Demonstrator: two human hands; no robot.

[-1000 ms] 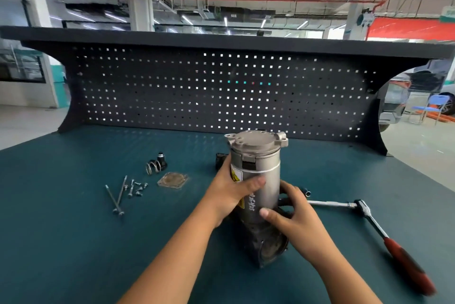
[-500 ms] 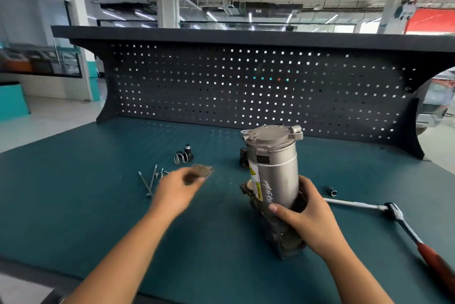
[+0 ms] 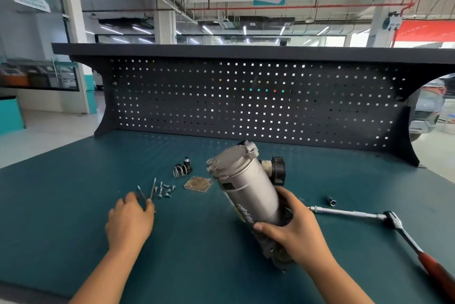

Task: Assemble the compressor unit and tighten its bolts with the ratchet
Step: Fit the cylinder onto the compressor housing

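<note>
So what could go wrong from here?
1. The compressor is tilted and held only by the right hand near its lower end, so it could slip or topple.
2. The left hand is at the long bolts, close to the loose small screws. A nudge could scatter them.

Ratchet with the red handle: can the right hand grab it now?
Probably not yet. Nothing blocks the ratchet, lying on the bench beside the right hand, but that hand is gripping the tilted compressor and would need to let go first.
</note>
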